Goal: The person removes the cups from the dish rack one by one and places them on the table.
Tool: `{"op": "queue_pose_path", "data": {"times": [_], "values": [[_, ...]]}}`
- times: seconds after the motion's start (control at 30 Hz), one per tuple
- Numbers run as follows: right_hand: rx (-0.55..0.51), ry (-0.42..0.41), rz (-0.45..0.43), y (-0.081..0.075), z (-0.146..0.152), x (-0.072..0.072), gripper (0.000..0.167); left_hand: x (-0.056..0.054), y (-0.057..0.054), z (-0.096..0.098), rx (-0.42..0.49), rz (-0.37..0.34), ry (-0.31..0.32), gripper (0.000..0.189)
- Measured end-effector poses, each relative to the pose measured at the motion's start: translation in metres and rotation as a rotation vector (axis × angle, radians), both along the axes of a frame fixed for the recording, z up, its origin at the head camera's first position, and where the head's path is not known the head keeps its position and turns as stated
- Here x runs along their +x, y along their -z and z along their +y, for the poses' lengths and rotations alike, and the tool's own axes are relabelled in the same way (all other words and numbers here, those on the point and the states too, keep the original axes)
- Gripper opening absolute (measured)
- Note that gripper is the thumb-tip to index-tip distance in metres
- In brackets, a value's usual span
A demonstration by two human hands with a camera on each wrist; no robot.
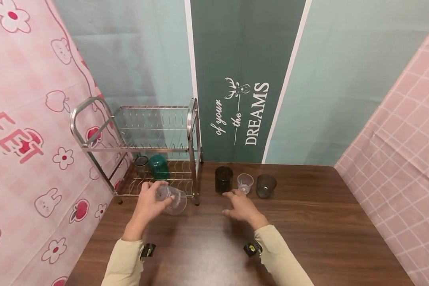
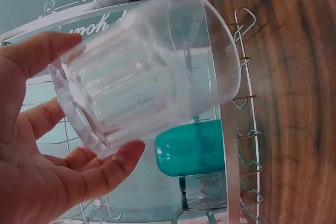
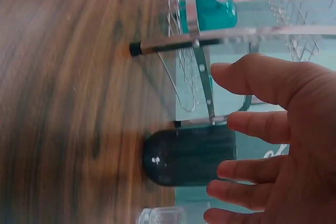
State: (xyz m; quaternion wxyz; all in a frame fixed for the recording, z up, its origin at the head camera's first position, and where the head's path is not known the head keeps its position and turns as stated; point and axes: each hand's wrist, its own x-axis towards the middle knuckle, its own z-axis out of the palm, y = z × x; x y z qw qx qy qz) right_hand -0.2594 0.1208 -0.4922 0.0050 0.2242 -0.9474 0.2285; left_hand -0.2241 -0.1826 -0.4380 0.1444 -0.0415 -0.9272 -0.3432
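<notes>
My left hand point(image 1: 151, 204) grips a clear glass cup point(image 1: 176, 201) by its base, thumb and fingertips around it. The cup is tilted, its mouth facing the table side in the left wrist view, in front of the rack's lower tier. With fingers spread and nothing in them, my right hand point(image 1: 241, 207) hovers just in front of a dark, nearly black cup point(image 1: 223, 178) and a small clear cup point(image 1: 245, 182). Its fingertips overlap the small cup's lower edge in the head view. To the right stands a smoky grey cup point(image 1: 266, 186).
A two-tier metal dish rack point(image 1: 139, 149) stands at the left on the brown wooden table point(image 1: 207, 254). On its lower tier are an upside-down teal cup point(image 1: 159, 167) and a grey glass cup point(image 1: 142, 166). Printed cloths hang behind and at both sides.
</notes>
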Motion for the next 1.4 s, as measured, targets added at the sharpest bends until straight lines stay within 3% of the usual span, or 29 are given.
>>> {"op": "queue_pose_path", "data": {"times": [0.17,0.37,0.53,0.7,0.97,1.2,1.4], "values": [[-0.032,-0.094,0.001,0.004,-0.007,0.004,0.061,0.001,0.007,0.004,0.034,-0.006,0.008,0.046],[-0.153,-0.176,0.006,0.007,-0.018,0.006,0.061,-0.002,0.017,0.005,0.099,0.062,0.065,0.044],[-0.300,-0.166,-0.013,0.015,-0.024,0.010,0.058,-0.003,0.032,0.003,0.216,0.100,0.166,0.041],[-0.490,-0.152,-0.094,0.025,-0.029,0.012,0.061,-0.002,0.044,0.006,0.335,0.082,0.236,0.040],[-0.818,-0.195,-0.277,0.021,-0.037,0.018,0.064,0.014,0.023,0.021,0.440,0.000,0.306,0.035],[-0.975,-0.251,-0.379,-0.007,-0.040,0.031,0.067,0.013,0.031,0.028,0.519,-0.024,0.359,0.033],[-1.019,-0.251,-0.424,-0.007,-0.042,0.033,0.067,0.012,0.040,0.033,0.646,-0.081,0.412,0.033]]}}
